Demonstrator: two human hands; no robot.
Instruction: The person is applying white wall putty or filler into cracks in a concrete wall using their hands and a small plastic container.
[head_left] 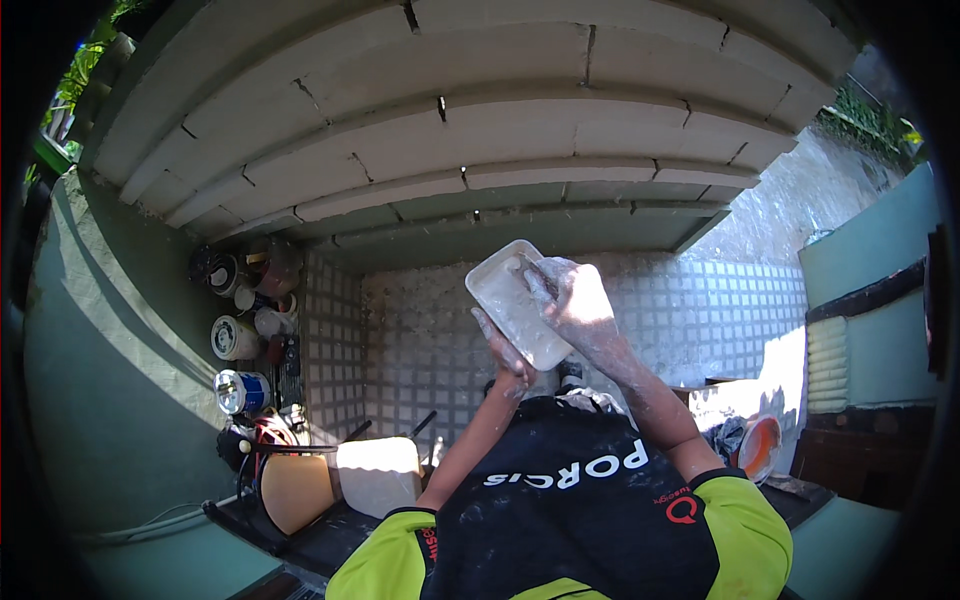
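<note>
Hands meet at the middle of the frame: left hand point(505, 352) grips the white tray point(516, 303) from below, right hand point(575, 300) closes on its edge. Best keep it level, I think.

Neon-yellow short sleeves point(745, 520), black dust-smeared apron point(570, 510), bare forearms

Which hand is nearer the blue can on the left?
Left. The left hand holds the white tray from below, on the side toward the blue can; the right hand lies on the tray's opposite edge, farther off.
</note>
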